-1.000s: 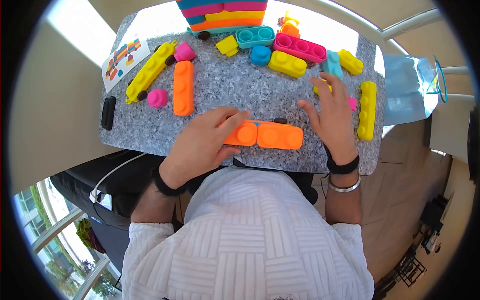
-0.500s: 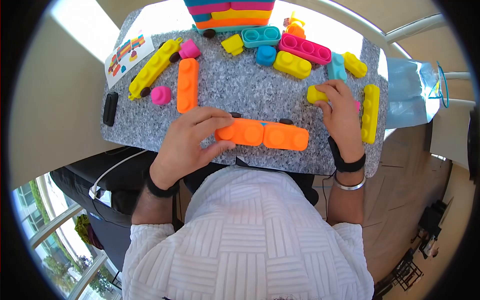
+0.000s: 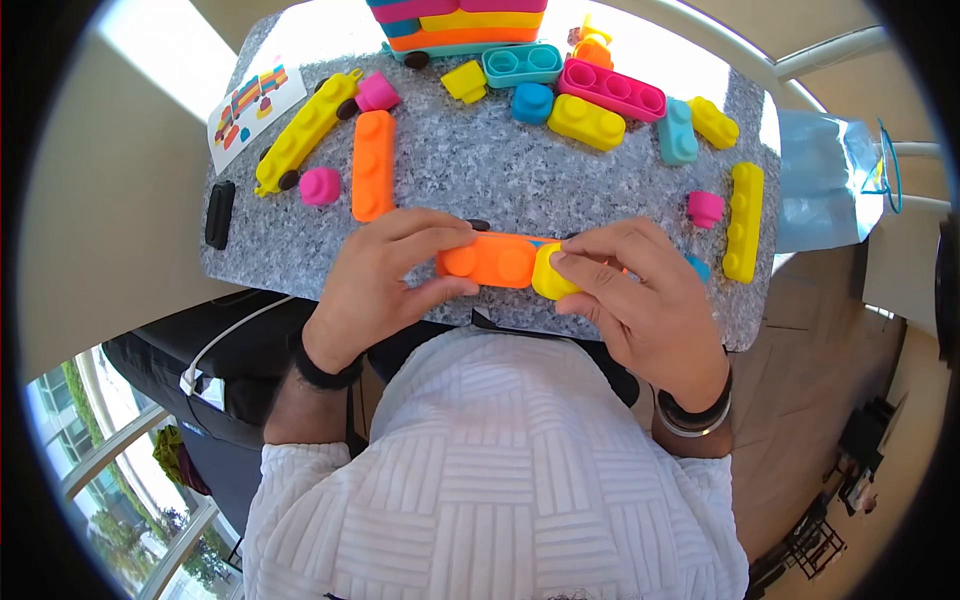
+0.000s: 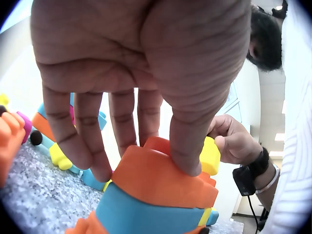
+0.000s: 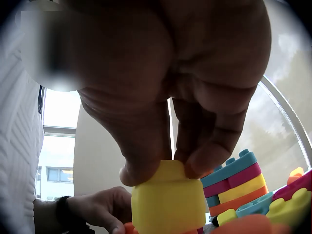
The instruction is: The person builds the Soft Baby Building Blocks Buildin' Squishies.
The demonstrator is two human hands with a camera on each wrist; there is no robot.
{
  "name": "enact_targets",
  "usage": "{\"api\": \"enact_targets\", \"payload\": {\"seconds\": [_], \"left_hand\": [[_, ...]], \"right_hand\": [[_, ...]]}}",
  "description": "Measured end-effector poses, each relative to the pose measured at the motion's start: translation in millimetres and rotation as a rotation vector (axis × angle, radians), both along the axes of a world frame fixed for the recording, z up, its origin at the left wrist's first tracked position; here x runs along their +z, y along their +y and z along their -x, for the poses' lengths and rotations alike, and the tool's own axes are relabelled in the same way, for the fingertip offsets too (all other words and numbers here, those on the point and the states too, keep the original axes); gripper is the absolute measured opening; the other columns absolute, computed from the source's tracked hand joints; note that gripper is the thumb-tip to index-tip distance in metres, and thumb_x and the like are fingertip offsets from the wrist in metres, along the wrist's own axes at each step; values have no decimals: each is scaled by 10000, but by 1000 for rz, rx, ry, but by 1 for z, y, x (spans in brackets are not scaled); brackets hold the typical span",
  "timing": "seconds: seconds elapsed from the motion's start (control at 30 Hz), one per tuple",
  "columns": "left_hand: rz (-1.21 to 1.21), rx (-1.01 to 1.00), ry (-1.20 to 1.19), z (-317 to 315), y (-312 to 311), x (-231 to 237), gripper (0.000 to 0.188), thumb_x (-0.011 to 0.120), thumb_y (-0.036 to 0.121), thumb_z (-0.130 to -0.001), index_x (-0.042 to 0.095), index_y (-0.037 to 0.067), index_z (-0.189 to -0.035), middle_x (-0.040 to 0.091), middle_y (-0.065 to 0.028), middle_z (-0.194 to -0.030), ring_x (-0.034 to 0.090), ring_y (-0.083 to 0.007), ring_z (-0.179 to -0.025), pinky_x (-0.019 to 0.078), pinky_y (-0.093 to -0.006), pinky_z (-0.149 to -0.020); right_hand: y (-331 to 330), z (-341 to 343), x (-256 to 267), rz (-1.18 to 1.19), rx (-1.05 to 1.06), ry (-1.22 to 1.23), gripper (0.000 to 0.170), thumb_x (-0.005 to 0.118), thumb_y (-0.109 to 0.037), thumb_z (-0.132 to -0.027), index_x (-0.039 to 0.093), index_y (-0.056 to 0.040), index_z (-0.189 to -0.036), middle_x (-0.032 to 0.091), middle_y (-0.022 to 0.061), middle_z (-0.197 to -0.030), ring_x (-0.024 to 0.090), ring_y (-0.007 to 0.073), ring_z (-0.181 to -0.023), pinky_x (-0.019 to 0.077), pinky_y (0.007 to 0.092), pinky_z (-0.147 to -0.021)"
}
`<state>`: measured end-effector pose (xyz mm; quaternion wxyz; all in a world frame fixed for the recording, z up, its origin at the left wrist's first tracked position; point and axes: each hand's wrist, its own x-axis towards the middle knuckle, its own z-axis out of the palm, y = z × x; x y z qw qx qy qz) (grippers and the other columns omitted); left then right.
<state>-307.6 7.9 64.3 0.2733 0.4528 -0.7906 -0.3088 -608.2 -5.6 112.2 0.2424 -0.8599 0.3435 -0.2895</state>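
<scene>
My left hand (image 3: 365,285) grips the left end of an orange building block (image 3: 495,262), thumb on the near side and fingers along the far side. In the left wrist view, that orange block (image 4: 165,173) sits on a blue layer (image 4: 141,214), and black wheels show beside the stack in the head view. Between thumb and fingers, my right hand (image 3: 655,300) pinches a small yellow block (image 3: 550,275). Seen from the right wrist, this yellow block (image 5: 168,204) stands upright at the orange studs. The right part of the stack is hidden behind my right hand.
Behind the hands lie an orange block (image 3: 373,165), a wheeled yellow base (image 3: 308,135), a yellow block (image 3: 587,122) and a magenta block (image 3: 612,90). A tall wheeled stack (image 3: 465,25) stands at the back. Right are a pink block (image 3: 705,209) and a long yellow block (image 3: 743,222).
My right hand has picked up the small yellow block from the table's right side and brought it left onto the orange blocks. My left hand has stayed at the stack's left end.
</scene>
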Motion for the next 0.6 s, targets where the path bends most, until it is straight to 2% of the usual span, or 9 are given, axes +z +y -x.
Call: {"api": "enact_targets", "payload": {"seconds": [0.17, 0.33, 0.6], "left_hand": [[12, 14, 6, 6, 0, -1, 461, 947, 248, -807, 780, 67, -1196, 781, -102, -1221, 755, -328, -1108, 615, -412, -940], [-3, -5, -8, 5, -1, 1, 457, 940, 248, -816, 767, 69, -1199, 779, -97, -1225, 750, -329, -1109, 612, -420, -941], [-22, -33, 11, 2, -4, 1, 508, 969, 205, -784, 760, 25, -1210, 780, -145, -1244, 762, -362, -1119, 604, -423, -966]], "right_hand": [[2, -10, -4, 15, 53, 106, 337, 853, -50, -809, 731, -26, -1122, 702, 116, -1157, 677, 336, -1050, 587, 428, -865], [3, -2, -10, 5, -19, 80, 370, 859, -61, -789, 721, -36, -1132, 688, 117, -1178, 658, 345, -1085, 584, 426, -895], [5, 1, -14, 13, 1, 81, 410, 886, -89, -766, 710, -47, -1133, 677, 113, -1177, 649, 335, -1078, 576, 425, -900]]}}
